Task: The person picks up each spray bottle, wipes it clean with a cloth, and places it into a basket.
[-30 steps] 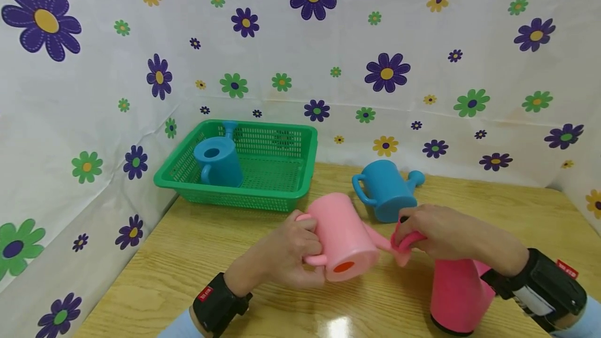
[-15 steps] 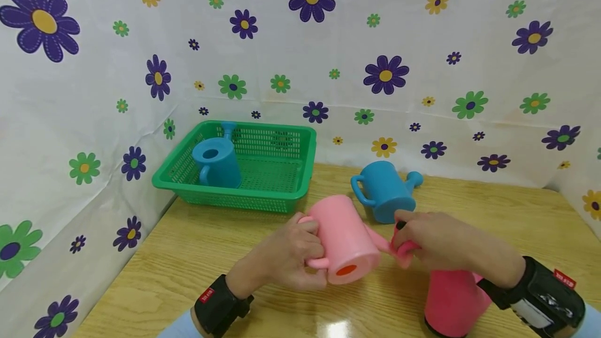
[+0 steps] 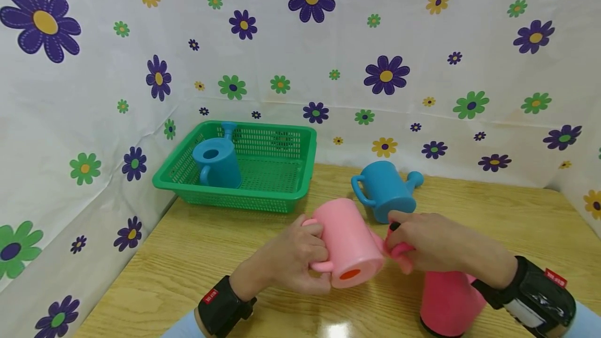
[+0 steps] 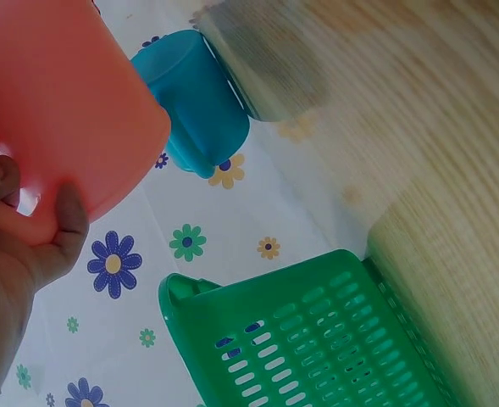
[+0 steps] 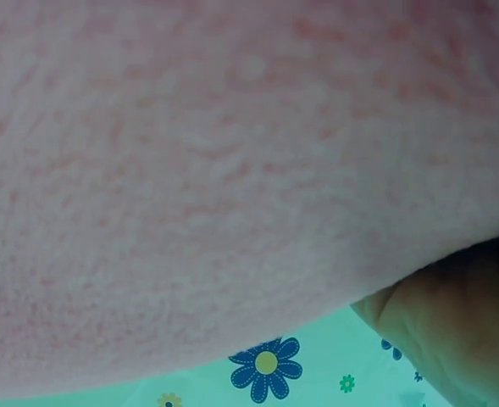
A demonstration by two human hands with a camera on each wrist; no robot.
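My left hand [image 3: 300, 257] grips the handle of a pink watering can [image 3: 345, 239]; the left wrist view shows the fingers wrapped round it. The can is tilted, its orange-marked base facing me and its spout toward my right hand [image 3: 427, 241]. That hand holds the top of a red-pink spray bottle [image 3: 448, 301] with a black base, tilted, its head close to the can's spout. My fingers partly hide the bottle's head and the spout tip. In the right wrist view a blurred pink surface [image 5: 232, 212] fills most of the frame, with part of the hand [image 5: 461, 331] at lower right.
A green basket [image 3: 235, 200] holding one blue watering can [image 3: 223, 166] stands at back left. Another blue watering can [image 3: 385, 192] lies on the wooden table [image 3: 197, 254] just behind the hands. A white flowered cloth [image 3: 277, 46] hangs behind.
The pink watering can has shifted slightly right and toward me. My right hand and the spray bottle have moved left, so the can's spout is now more covered.
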